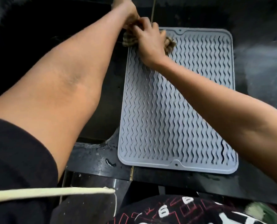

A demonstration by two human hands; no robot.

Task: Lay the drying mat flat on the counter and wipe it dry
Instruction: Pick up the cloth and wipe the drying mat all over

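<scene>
Black counter (pixel 92 160) bears flat grey mat (pixel 174 110); both hands' grips clutch cloth (pixel 169 44) at far-left corner.

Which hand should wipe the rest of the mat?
Probably the right hand. It already grips the cloth on the far left corner of the grey mat, and its arm crosses the mat. The left hand holds the cloth's other end, past the mat's edge.
</scene>
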